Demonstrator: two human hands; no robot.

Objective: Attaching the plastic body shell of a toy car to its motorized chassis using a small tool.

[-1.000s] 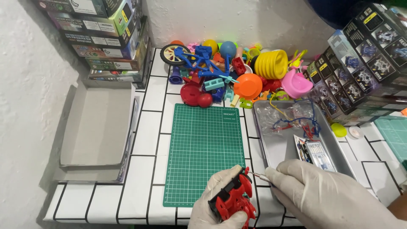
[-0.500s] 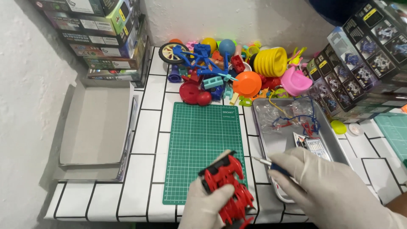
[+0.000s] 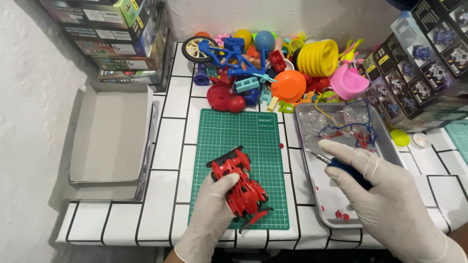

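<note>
Both hands wear thin, off-white disposable gloves that fit loosely and wrinkle over the knuckles and backs. The left hand [image 3: 210,210] has a rolled glove cuff at the wrist; the right hand's [image 3: 385,195] glove runs past the wrist, creased along its length.

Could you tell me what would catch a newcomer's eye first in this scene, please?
Probably the bright red toy car, held by the gloved left hand over the green cutting mat at the centre. Next, the gloved right hand holds a blue-handled screwdriver above the metal tray on the right. Behind the mat lies a heap of colourful plastic toys.
</note>
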